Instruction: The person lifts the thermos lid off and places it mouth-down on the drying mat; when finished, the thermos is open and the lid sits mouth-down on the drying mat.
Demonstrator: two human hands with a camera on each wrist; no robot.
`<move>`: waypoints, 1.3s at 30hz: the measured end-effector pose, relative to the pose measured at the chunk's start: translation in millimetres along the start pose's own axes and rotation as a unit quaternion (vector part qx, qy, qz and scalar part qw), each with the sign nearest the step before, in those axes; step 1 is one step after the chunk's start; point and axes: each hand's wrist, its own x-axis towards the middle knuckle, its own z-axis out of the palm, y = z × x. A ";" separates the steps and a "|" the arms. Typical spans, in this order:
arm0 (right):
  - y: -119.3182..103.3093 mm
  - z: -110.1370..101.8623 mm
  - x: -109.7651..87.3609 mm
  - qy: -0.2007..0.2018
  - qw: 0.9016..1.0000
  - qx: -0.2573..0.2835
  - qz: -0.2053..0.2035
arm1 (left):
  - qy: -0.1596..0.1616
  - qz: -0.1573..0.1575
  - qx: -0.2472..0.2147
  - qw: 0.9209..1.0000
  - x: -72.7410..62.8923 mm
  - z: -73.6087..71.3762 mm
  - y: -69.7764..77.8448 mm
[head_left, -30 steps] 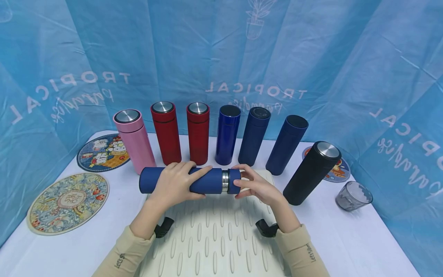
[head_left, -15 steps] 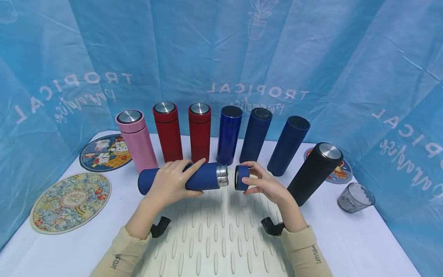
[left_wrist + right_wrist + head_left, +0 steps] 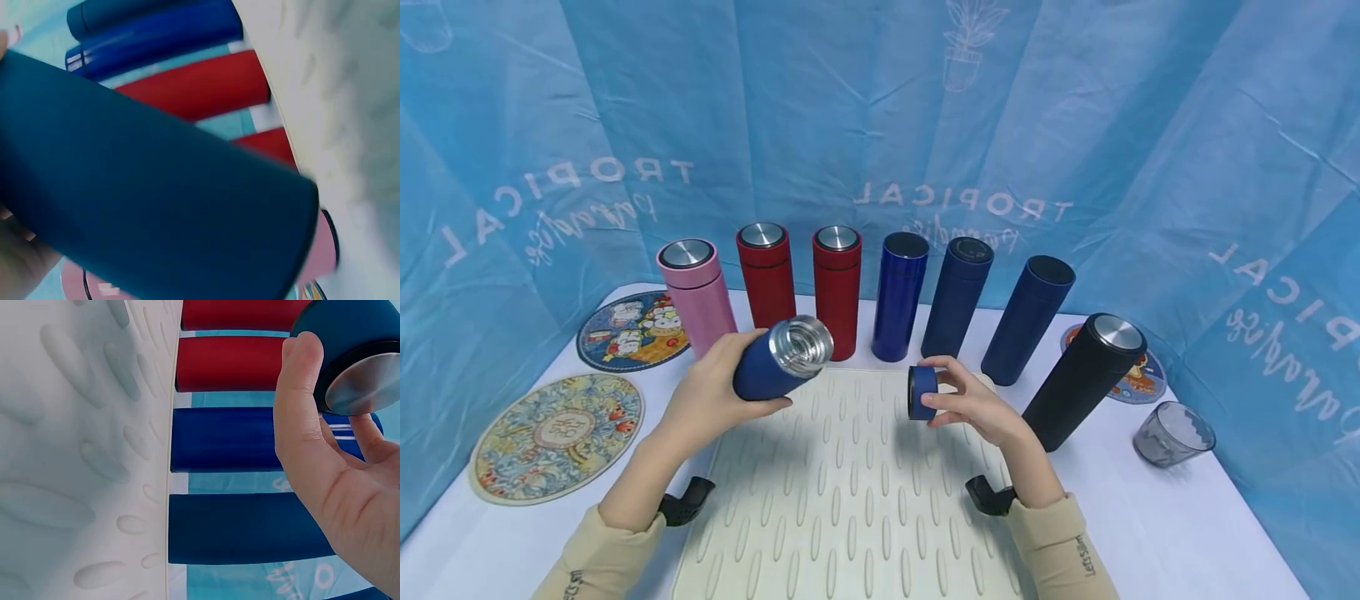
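Observation:
My left hand grips the body of a blue thermos flask, tilted so its bare steel mouth faces up and to the right. In the left wrist view the flask's matte body fills most of the picture. My right hand pinches the flask's blue lid between thumb and fingers, well apart from the flask. In the right wrist view the lid's brushed steel top shows beside the thumb. Both hands are above a cream ribbed mat.
Behind stand a pink flask, two red flasks, several blue flasks and, at right, a black flask. A small glass stands far right. Round patterned placemats lie at left. A blue curtain hangs behind.
The lid has come off the flask's neck. My left hand has moved the flask left and swung its mouth upward and toward the camera; my right hand stays nearly in place with the lid.

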 end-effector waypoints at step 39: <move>2.2 -1.1 1.8 0.000 1.000 -0.023 0.009 | 0.066 -0.250 -0.102 0.960 -34.5 -47.9 -60.9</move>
